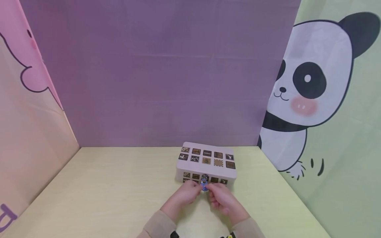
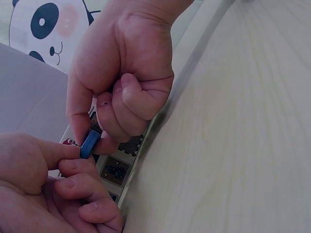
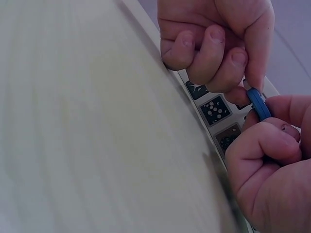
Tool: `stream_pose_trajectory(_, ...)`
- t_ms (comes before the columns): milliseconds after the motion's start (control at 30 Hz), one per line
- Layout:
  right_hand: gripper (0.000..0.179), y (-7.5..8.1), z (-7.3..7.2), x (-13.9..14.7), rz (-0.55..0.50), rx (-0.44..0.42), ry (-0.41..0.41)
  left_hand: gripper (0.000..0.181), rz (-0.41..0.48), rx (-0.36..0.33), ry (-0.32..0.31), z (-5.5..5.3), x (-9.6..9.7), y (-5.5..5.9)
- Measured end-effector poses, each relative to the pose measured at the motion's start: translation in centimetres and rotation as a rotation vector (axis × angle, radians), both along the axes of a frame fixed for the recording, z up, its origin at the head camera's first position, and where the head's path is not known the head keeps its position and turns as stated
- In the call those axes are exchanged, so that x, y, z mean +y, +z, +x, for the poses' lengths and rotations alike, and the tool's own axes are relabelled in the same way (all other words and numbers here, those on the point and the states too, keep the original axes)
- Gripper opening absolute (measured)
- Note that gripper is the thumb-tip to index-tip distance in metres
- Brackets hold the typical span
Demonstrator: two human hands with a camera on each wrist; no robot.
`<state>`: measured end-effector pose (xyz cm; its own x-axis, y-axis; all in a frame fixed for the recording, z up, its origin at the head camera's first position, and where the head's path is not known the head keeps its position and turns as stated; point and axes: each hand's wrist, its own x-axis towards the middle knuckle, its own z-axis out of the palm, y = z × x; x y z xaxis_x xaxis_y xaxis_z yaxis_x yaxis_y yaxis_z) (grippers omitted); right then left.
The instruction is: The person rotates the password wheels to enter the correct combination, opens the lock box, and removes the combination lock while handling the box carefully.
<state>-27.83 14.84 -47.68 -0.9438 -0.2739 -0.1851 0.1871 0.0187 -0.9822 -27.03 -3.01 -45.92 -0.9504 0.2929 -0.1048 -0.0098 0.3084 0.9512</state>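
A small blue padlock (image 1: 204, 187) with a metal shackle hangs at the front latch (image 1: 205, 177) of a pale tin box (image 1: 208, 169) printed with small square pictures. My left hand (image 1: 189, 192) pinches the padlock's left edge between thumb and forefinger, its other fingers curled in. From the opposite side my right hand (image 1: 220, 197) grips the padlock with thumb and forefinger. In the left wrist view the blue body (image 2: 90, 144) shows edge-on between both hands' fingertips. The right wrist view also has the padlock (image 3: 258, 104) held from both sides, with its shackle hidden.
The box stands toward the back of a light wooden table (image 1: 119, 188). Behind rises a purple backdrop (image 1: 160, 72). A panda-printed panel (image 1: 336, 132) bounds the right side, and a panel with a pink figure (image 1: 35, 132) the left.
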Motion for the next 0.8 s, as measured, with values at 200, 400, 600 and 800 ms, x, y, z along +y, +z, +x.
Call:
stream_pose_trajectory(200, 0.024, 0.04, 0.07, 0.01, 0.001, -0.007, 0.005, 0.036, 0.011, -0.003, 0.002, 0.03, 0.00, -0.04)
stream_pose_trajectory(400, 0.025, 0.03, 0.07, 0.30, -0.002, -0.016, 0.016, 0.038, 0.024, 0.006, 0.000, 0.12, -0.06, 0.10)
stream_pose_trajectory(600, 0.025, 0.17, 0.14, 0.45, -0.017, -0.023, 0.026, 0.037, 0.025, -0.004, -0.001, 0.25, -0.12, 0.30)
stream_pose_trajectory(800, 0.027, 0.36, 0.17, 0.62, -0.042, -0.040, 0.017, 0.033, 0.012, 0.002, 0.000, 0.32, -0.17, 0.40)
